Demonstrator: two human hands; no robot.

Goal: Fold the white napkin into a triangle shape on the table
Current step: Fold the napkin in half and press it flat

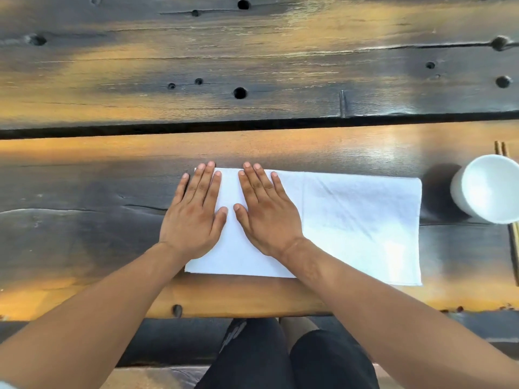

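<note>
The white napkin lies flat on the dark wooden table as a long rectangle, near the table's front edge. Its left part looks thicker, with a vertical crease line near the middle. My left hand rests palm down on the napkin's left edge, fingers straight and together, partly over the bare table. My right hand lies flat beside it on the napkin's left half, fingers pointing away from me. Neither hand grips the cloth. The napkin under the hands is hidden.
A white cup stands just right of the napkin, at the frame's right edge. Wooden chopsticks lie behind and beside it. A dark gap runs across the table between planks. My knees show below the front edge.
</note>
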